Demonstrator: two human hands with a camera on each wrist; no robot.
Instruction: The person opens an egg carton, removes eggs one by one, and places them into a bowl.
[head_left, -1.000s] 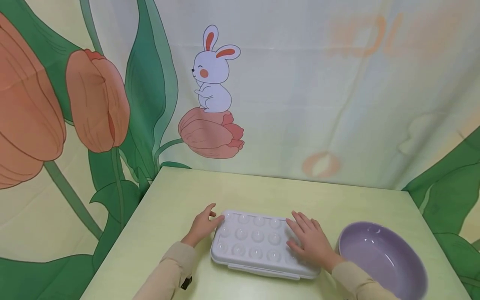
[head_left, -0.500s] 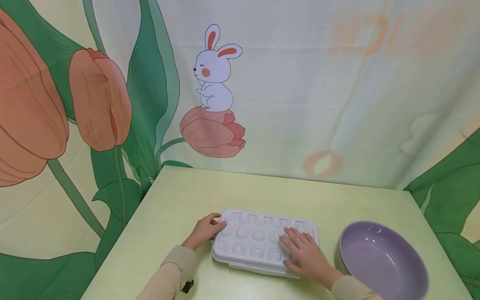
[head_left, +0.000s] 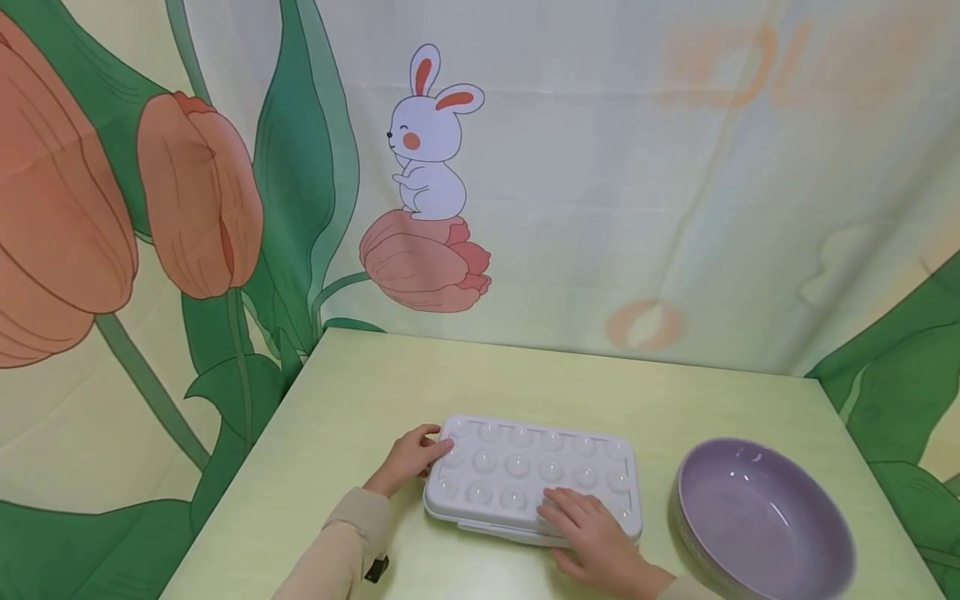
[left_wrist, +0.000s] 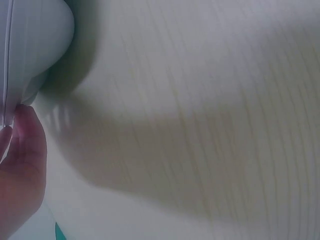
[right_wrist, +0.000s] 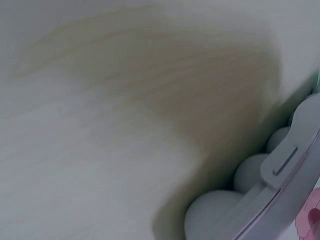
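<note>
A white plastic egg box (head_left: 498,481) with a lid of several clear rounded domes lies closed on the table. At its left end my left hand (head_left: 408,458) grips the edge, thumb on the lid and fingers at the side and underneath. The left wrist view has the box end (left_wrist: 32,45) and part of that hand (left_wrist: 25,172). My right hand (head_left: 592,537) rests over the front right of the lid, its thumb near the front edge. A long latch (right_wrist: 282,162) along the front and rounded cups below show in the right wrist view, where the right hand is out of sight.
To the right of the egg box stands a deep purple oval bowl (head_left: 765,517). The pale yellow table (head_left: 465,367) ends at a hanging cloth (head_left: 570,208) printed with tulips and a rabbit.
My left hand has closed in on the left end of the box and now grips it. The right hand has slid from the lid's right side toward its front edge.
</note>
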